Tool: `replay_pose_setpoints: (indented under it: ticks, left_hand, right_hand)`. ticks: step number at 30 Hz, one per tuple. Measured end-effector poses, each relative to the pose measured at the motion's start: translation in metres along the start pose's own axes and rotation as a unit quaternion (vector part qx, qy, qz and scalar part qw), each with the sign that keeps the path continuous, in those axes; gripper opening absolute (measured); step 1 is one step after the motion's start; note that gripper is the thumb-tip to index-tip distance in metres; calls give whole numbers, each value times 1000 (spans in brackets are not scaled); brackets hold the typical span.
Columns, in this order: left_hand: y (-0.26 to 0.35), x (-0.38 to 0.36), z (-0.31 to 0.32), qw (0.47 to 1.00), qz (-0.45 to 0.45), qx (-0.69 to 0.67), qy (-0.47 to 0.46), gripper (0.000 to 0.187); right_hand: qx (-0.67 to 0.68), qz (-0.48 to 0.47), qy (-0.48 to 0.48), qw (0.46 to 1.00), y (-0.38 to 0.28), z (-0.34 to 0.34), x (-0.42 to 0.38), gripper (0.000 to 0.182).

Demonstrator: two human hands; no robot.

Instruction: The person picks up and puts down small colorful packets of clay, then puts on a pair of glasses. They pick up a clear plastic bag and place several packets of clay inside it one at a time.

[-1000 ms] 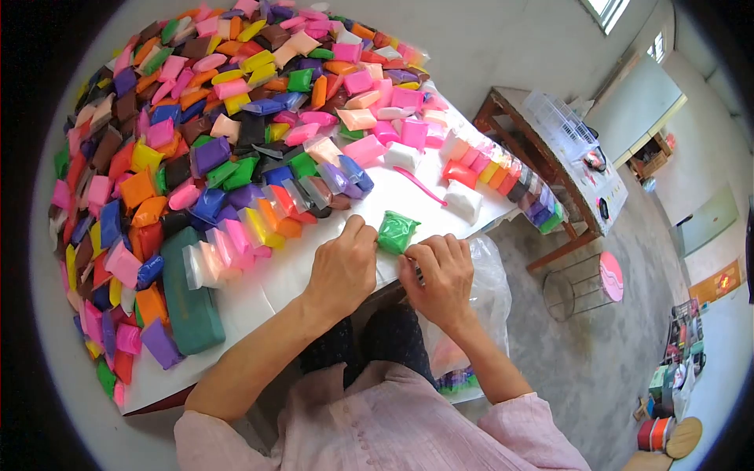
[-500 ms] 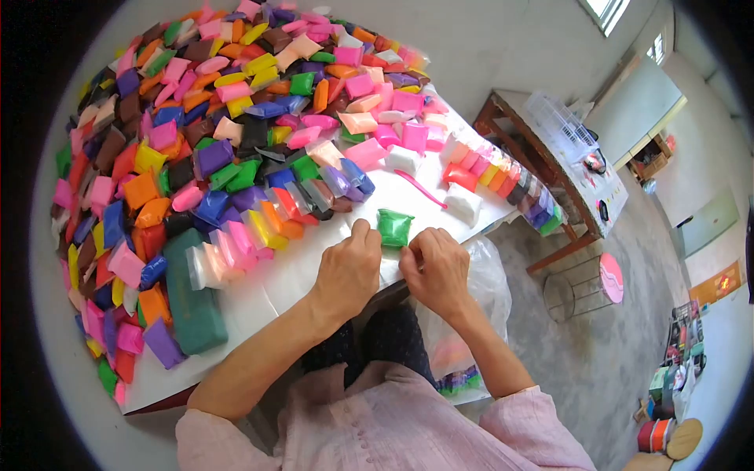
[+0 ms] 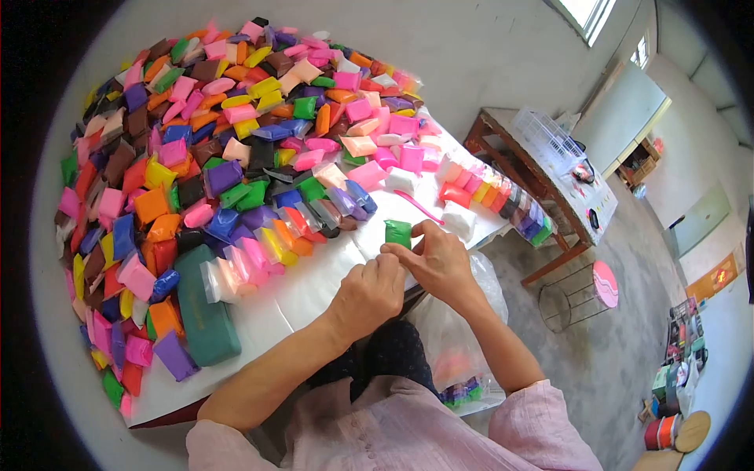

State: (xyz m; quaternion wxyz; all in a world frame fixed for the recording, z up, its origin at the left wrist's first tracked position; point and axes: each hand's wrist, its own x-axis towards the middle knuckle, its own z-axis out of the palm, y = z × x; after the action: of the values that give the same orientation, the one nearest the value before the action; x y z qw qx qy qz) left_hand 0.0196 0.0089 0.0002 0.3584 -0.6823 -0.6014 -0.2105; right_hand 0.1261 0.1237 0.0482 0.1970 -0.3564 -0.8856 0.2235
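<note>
A small green packet [image 3: 397, 232] of clay in clear wrap sits at the near edge of the white table [image 3: 314, 286]. My right hand [image 3: 436, 263] pinches it from the right, thumb and fingers closed on it. My left hand [image 3: 373, 294] lies just below, its fingertips meeting the right hand at the packet's lower edge. Behind the hands a row of overlapping coloured packets [image 3: 275, 235] runs leftwards.
A big heap of many-coloured clay packets [image 3: 196, 133] covers the table's far and left side. A dark green case [image 3: 203, 310] lies at the left, a pink stick [image 3: 416, 206] and a white packet [image 3: 458, 218] to the right. A plastic bag [image 3: 459, 345] hangs by my knees.
The green packet has been lifted and turned upright between my fingers. My left hand slid right to meet the right hand under it. The view shifted slightly.
</note>
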Motion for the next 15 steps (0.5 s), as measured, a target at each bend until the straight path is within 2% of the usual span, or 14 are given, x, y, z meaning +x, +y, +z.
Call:
replay_pose_setpoints:
  ticks: [2, 5, 8, 11, 15]
  left_hand:
    - [2, -1, 0, 1000, 13, 6, 2, 14]
    - [-3, 1, 1, 997, -6, -69, 22, 13]
    - [-1, 5, 0, 988, -70, -125, 50, 11]
    - [-1, 1, 6, 972, -135, -193, -18, 14]
    - [-4, 0, 5, 961, -148, -223, -68, 13]
  right_hand:
    - [-12, -3, -16, 1000, 0, -2, 5, 58]
    - [6, -2, -44, 999, -1, -10, 14, 51]
    - [66, -105, 34, 992, 10, -5, 40, 44]
    - [112, -146, 14, 983, 21, 6, 76, 43]
    - [141, -176, -39, 973, 18, 19, 100, 44]
